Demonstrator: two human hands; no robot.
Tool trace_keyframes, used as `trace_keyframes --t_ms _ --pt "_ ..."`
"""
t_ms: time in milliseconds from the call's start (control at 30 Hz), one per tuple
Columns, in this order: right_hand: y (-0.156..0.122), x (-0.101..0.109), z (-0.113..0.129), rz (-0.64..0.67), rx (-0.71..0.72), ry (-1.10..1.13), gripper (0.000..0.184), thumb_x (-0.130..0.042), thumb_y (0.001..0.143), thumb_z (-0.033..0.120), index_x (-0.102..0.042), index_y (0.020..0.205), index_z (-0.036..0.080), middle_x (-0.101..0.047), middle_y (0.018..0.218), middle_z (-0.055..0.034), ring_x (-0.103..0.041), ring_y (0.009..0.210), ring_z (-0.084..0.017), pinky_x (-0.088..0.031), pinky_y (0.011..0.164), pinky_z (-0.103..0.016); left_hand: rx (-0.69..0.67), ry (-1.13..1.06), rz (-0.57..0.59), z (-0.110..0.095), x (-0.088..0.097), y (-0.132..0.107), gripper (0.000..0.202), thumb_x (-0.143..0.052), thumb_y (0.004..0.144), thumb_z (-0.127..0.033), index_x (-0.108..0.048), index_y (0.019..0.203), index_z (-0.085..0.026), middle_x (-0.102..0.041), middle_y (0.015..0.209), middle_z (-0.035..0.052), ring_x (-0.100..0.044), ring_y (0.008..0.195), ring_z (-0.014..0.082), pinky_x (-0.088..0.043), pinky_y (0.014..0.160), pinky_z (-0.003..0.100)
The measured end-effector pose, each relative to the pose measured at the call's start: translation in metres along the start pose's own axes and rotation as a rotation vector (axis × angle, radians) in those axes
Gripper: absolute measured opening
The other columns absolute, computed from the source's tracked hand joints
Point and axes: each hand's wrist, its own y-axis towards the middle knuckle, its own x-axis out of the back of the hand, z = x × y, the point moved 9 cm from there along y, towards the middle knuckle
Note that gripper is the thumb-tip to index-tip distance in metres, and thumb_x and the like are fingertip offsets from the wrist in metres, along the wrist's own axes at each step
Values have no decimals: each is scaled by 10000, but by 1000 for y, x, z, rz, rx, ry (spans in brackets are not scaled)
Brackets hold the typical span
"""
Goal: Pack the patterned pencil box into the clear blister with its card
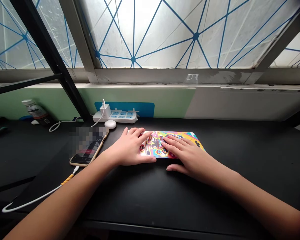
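Note:
A flat rectangular thing with a bright cartoon print (pixel 157 146) lies on the black desk; whether it is a case, box or booklet I cannot tell. Over its left end rests my left hand (pixel 132 148), its fingers spread across the top and the thumb along the near edge. My right hand (pixel 186 155) lies flat on the middle and right part, fingers stretched out. The thumb of that hand is apart from the others, close to the desk. Both hands cover much of the print.
Left of my hands lies a phone (pixel 88 148) with a white charging cable (pixel 37 200). A power strip (pixel 122 116) and a round white object (pixel 110 124) are behind it. A bottle (pixel 37 111) leans at the far left, near a black post (pixel 52 56). Windows are above the desk.

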Motion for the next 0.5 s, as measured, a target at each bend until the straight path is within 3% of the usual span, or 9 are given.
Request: trace_keyframes --t_ms 167,300,500 --pt "13 0 7 -6 -14 -26 724 -679 910 545 -524 1469 112 -579 1473 -239 -524 1376 -417 -473 1078 -620 -17 -38 -36 1 0 0 969 -552 807 -848 -416 1545 -236 -494 1502 162 -434 1369 383 -323 1147 593" --pt "32 -6 22 31 -12 -63 777 -702 906 501 -450 1514 88 -496 1536 -269 -467 1417 -438 -460 1090 -617 -29 -40 -62 2 -1 -1 929 -585 826 -789 -414 1545 -226 -501 1490 170 -444 1361 384 -315 1145 610" --pt "62 -13 51 36 76 -67 678 -620 952 536 -501 1447 87 -516 1512 -267 -419 1448 -427 -408 1130 -619 -15 -55 -50 2 -2 -2 903 -636 845 -646 -334 1586 -227 -487 1539 168 -441 1399 376 -254 1164 676"
